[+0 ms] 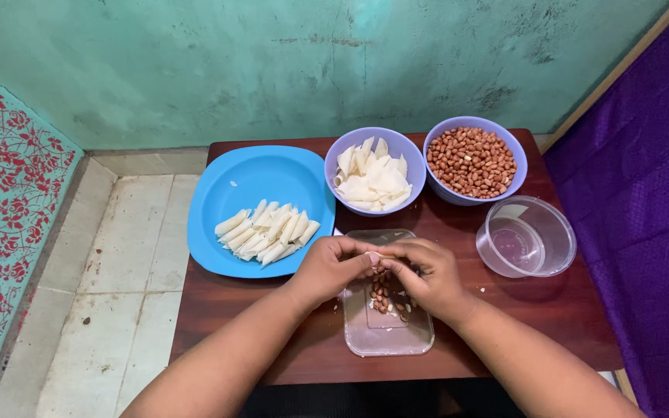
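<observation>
While pinched between the fingertips of both hands, a small pale wrapper piece [373, 258], held just above the clear rectangular tray [387, 334], looks thin, light and soft, likely to tear or crack if pressed hard. Best taken at its edges, with light pinches from thumb and forefinger on either side. Left hand [331, 268] curled nearly closed, fingertips meeting on the wrapper's left end; right hand [427, 277] likewise curled, fingertips gripping the right end, knuckles over the tray. Beneath the hands, a scatter of peanuts [385, 298] lying in the tray, small, hard and apt to roll. Left of the hands, a blue plate [226, 186] bearing a row of rolled white pastry tubes [266, 231], lying side by side, probably brittle at the ends. Behind the tray, a lilac bowl [337, 157] heaped with flat white wrapper sheets [372, 184], and beside it, touching or nearly so, a second lilac bowl [514, 147] full of red-skinned peanuts [471, 162]. Right of the hands, an empty clear round container [559, 244], tilted slightly. All resting on a dark wooden table [536, 325], set against a green wall [272, 70], with a tiled floor [118, 271] to the left and purple cloth [644, 193] to the right.
</observation>
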